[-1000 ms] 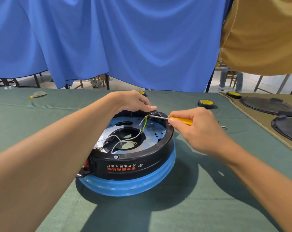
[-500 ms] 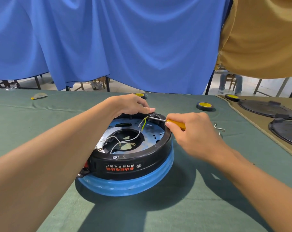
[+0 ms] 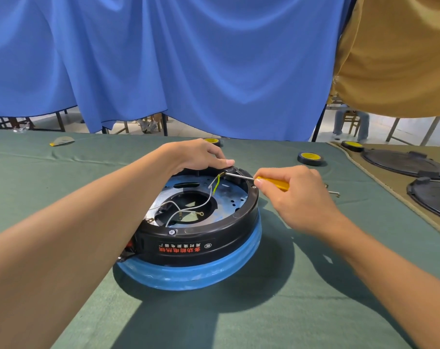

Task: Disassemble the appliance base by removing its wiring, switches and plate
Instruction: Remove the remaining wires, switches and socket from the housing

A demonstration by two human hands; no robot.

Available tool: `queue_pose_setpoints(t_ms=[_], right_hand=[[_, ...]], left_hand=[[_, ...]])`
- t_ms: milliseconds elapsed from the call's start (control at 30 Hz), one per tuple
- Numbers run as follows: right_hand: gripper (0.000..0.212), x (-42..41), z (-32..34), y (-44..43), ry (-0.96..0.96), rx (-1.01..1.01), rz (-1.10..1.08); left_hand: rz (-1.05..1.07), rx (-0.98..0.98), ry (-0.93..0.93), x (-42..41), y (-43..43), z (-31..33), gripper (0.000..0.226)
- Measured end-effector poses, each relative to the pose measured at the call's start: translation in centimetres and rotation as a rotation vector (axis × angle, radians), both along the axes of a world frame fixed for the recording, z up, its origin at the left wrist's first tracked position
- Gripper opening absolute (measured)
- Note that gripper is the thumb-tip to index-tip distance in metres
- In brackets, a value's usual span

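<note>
The round appliance base (image 3: 188,245), black with red lettering and a blue-wrapped lower ring, lies upside down on the green cloth. Inside it sits a shiny metal plate (image 3: 229,202) with white wires (image 3: 188,206) and a yellow-green wire (image 3: 216,186) running to the far rim. My left hand (image 3: 196,156) grips the far rim of the base, thumb pointing right. My right hand (image 3: 297,195) holds a yellow-handled screwdriver (image 3: 274,183); its metal tip reaches the black part at the far rim where the yellow-green wire ends.
Two rolls of black tape with yellow cores (image 3: 310,158) (image 3: 352,146) lie beyond the base; a third (image 3: 212,141) peeks from behind my left hand. Black round covers (image 3: 405,162) (image 3: 433,197) rest on a tan cloth at right. Small metal parts (image 3: 333,192) lie right of my hand. Blue drapes hang behind.
My right hand and the screwdriver shifted slightly, the handle showing more again. The tip stays at the far rim. My left hand keeps its grip on the base.
</note>
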State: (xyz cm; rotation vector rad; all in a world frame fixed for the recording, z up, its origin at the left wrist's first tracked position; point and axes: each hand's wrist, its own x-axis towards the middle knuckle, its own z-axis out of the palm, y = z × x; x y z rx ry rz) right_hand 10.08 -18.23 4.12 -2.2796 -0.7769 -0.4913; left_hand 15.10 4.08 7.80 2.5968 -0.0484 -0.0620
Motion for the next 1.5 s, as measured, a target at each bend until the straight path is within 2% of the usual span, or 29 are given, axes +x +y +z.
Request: queue_pose_setpoints(t_ms=[200, 367, 600, 867, 1067, 1167, 1233, 1300, 1433, 1500], right_hand=[[0.025, -0.9, 0.0, 0.8, -0.170, -0.104, -0.016], [0.028, -0.7, 0.6, 0.9, -0.141, -0.137, 0.027], [0.026, -0.2, 0.5, 0.7, -0.097, -0.058, 0.032], [0.026, -0.7, -0.3, 0.9, -0.183, -0.051, 0.000], [0.028, 0.5, 0.6, 0.7, -0.044, -0.051, 0.047], [0.022, 1.2, 0.4, 0.2, 0.205, 0.167, 0.071], [0.020, 1.3, 0.1, 0.2, 0.295, 0.260, 0.063], [0.019, 1.0, -0.1, 0.4, 0.206, 0.191, 0.021], [0.026, -0.3, -0.2, 0.7, -0.149, -0.063, -0.039], [0.027, -0.6, -0.3, 0.8, -0.180, -0.064, -0.018]], left_hand=[[-0.007, -0.023, 0.006, 0.0, 0.0, 0.0, 0.035], [-0.002, -0.002, -0.004, 0.0, 0.1, -0.1, 0.029], [-0.013, -0.024, 0.002, 0.0, 0.1, 0.0, 0.030], [-0.007, -0.049, -0.005, 0.0, 0.1, -0.2, 0.034], [-0.010, -0.047, 0.001, 0.1, 0.2, -0.2, 0.035], [-0.008, -0.052, 0.000, 0.1, 0.2, -0.2, 0.031], [-0.008, -0.047, -0.004, 0.2, 0.2, -0.2, 0.030], [-0.010, -0.049, -0.009, 0.3, 0.3, -0.3, 0.032], [-0.016, -0.057, -0.009, 0.3, 0.4, -0.4, 0.037], [-0.019, -0.057, -0.003, 0.3, 0.3, -0.4, 0.038]])
